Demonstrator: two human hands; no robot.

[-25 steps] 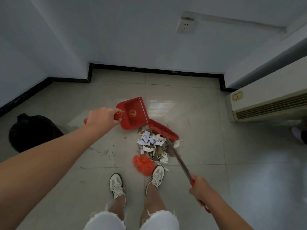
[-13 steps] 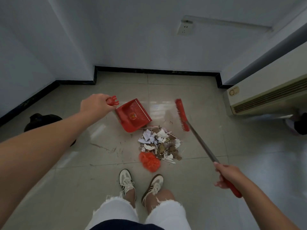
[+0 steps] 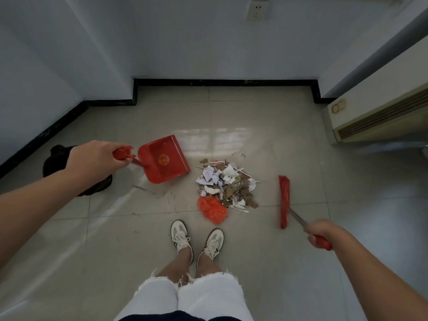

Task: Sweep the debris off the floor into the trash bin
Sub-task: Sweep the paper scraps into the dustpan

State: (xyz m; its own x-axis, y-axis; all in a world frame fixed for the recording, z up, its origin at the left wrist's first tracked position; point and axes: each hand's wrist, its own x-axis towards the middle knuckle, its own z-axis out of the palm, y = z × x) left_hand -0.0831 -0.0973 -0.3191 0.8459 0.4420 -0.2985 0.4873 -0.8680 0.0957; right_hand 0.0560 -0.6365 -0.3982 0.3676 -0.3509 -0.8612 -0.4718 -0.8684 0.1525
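A pile of debris (image 3: 228,184), torn paper, brown scraps and thin sticks, lies on the tiled floor in front of my feet, with a crumpled orange bag (image 3: 212,209) at its near left edge. My left hand (image 3: 96,157) grips the handle of a red dustpan (image 3: 164,158), which sits just left of the pile with its mouth toward it. My right hand (image 3: 320,231) holds the handle of a red broom (image 3: 284,200), whose head stands on the floor right of the pile, apart from it. A black trash bin (image 3: 58,161) is at the left, partly hidden behind my left arm.
A cream air-conditioning unit (image 3: 379,117) stands against the right wall. Walls with black skirting (image 3: 222,82) close off the far side and the left. My white shoes (image 3: 196,239) stand just behind the pile. Scuff marks streak the tile left of the pile.
The broom head has swung from behind the pile round to its right side and down to the floor. The dustpan has shifted slightly left, away from the pile.
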